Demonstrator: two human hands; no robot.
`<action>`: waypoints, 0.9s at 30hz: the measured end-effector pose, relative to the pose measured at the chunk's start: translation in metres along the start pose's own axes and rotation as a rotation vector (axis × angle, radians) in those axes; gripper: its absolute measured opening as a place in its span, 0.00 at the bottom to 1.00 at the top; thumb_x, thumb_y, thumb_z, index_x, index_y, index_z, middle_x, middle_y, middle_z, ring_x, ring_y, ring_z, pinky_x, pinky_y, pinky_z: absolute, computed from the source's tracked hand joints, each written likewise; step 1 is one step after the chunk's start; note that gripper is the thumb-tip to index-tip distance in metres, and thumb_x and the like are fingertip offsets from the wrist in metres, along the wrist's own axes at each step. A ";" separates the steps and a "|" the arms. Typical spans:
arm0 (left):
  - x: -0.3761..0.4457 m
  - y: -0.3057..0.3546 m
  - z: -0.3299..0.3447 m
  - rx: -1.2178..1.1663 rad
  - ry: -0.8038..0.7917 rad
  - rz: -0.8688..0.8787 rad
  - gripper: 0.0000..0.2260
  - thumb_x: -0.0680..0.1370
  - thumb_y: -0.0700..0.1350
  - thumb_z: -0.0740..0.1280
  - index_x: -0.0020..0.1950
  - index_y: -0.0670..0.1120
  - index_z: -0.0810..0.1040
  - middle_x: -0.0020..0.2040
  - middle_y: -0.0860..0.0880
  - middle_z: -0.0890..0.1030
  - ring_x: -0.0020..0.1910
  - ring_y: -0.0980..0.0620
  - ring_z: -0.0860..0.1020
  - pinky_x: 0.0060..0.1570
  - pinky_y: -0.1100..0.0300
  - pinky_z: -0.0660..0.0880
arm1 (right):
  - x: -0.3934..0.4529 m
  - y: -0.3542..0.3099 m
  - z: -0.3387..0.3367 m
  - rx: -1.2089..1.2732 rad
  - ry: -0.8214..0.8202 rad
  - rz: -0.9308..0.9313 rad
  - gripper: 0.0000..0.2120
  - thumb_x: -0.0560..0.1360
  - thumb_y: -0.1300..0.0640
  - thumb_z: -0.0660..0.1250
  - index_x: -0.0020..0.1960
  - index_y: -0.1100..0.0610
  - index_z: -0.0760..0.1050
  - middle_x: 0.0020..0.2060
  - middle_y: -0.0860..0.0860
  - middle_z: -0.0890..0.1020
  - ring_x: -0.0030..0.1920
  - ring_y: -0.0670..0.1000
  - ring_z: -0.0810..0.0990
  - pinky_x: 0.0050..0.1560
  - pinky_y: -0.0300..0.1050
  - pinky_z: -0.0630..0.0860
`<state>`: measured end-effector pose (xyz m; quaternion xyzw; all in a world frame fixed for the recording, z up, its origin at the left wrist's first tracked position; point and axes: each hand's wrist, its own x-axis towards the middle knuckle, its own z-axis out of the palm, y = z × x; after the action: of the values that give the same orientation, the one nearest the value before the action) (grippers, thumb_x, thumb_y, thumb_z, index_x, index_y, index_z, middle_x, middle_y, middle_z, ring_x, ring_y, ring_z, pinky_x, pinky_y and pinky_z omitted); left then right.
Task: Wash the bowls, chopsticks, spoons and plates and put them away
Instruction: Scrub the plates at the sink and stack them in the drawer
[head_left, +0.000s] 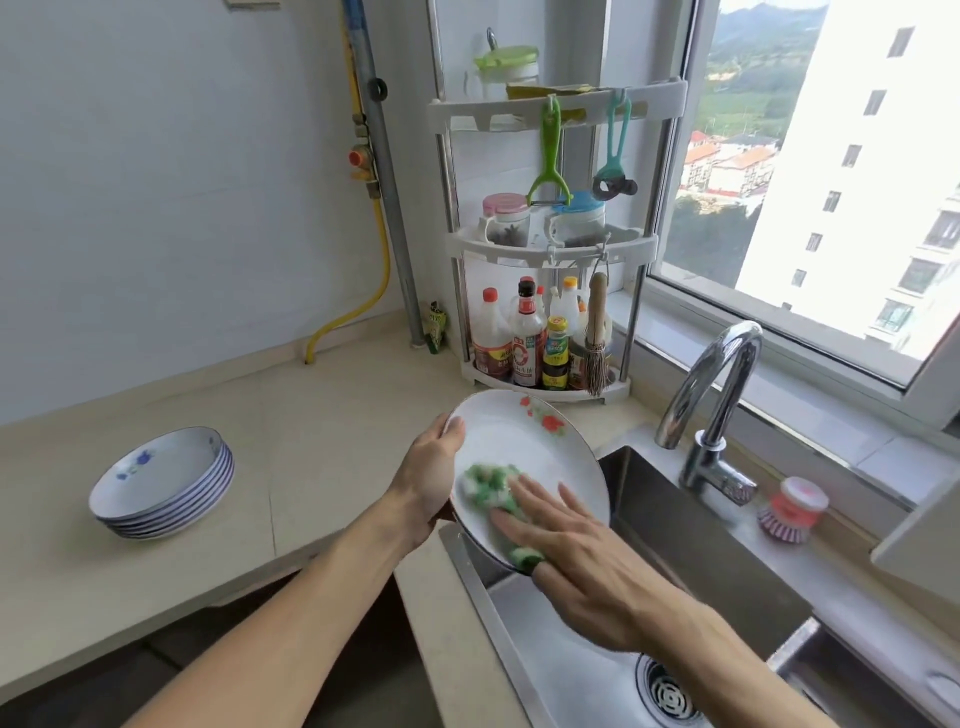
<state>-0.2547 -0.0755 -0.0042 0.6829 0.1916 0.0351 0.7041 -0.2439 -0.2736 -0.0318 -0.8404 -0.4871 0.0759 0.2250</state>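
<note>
Scrubbing step: left hand (426, 480) grips the tilted plate (524, 457) over the sink (675, 525), right hand (576, 551) presses the sponge (488, 480) flat-fingered; rinsing likely comes next.

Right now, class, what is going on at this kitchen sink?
A person is washing a white plate with red flowers over the sink. The left hand grips the plate by its rim and holds it tilted, while the right hand presses a green and white sponge flat against the plate's face. No water shows running from the faucet. On the counter to the left stands a stack of blue-rimmed plates; whether they are already washed cannot be told.
</note>
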 end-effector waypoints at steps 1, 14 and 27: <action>-0.001 -0.002 0.004 -0.015 -0.022 -0.012 0.15 0.86 0.49 0.53 0.66 0.49 0.76 0.59 0.44 0.83 0.54 0.45 0.84 0.52 0.48 0.81 | 0.007 -0.003 0.001 0.009 0.013 -0.013 0.29 0.79 0.53 0.49 0.80 0.47 0.49 0.78 0.44 0.42 0.78 0.42 0.36 0.77 0.46 0.31; -0.010 -0.006 0.019 0.025 0.016 -0.009 0.15 0.87 0.48 0.52 0.59 0.50 0.78 0.54 0.45 0.84 0.53 0.46 0.84 0.55 0.47 0.81 | 0.015 -0.003 0.009 0.104 0.023 0.179 0.31 0.77 0.48 0.43 0.80 0.47 0.48 0.76 0.43 0.41 0.77 0.38 0.38 0.74 0.46 0.27; 0.002 0.014 0.010 -0.018 0.021 -0.272 0.18 0.84 0.58 0.55 0.62 0.49 0.77 0.49 0.43 0.85 0.45 0.44 0.83 0.34 0.54 0.80 | -0.009 0.032 0.021 -0.179 0.317 0.000 0.07 0.72 0.57 0.71 0.49 0.50 0.79 0.47 0.48 0.81 0.44 0.53 0.79 0.41 0.49 0.81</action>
<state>-0.2469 -0.0834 0.0085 0.6440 0.2894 -0.0518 0.7063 -0.2308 -0.2886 -0.0661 -0.8586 -0.4502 -0.1014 0.2233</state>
